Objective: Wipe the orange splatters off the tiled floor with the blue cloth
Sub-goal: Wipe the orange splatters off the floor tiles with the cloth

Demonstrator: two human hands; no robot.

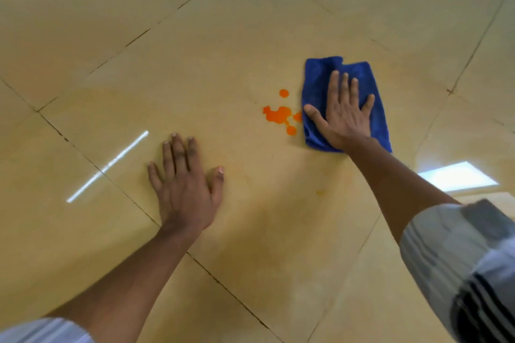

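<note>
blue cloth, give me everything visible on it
The blue cloth is a deep blue, fuzzy fabric that looks like microfibre, folded into a rough rectangle with a rumpled notch along its far edge. It lies flat on the tiled floor, just right of the orange splatters, its left edge touching the nearest drop. The right hand presses on it palm down with fingers spread, covering its middle. No staining shows on the visible fabric.

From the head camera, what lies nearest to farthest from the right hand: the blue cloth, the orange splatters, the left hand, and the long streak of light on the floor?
From the right hand:
1. Blue cloth, directly under the palm.
2. Orange splatters, just left of the cloth's edge.
3. Left hand, flat on the tile, farther left and nearer the person.
4. Light streak, beyond the left hand, far left.
</note>
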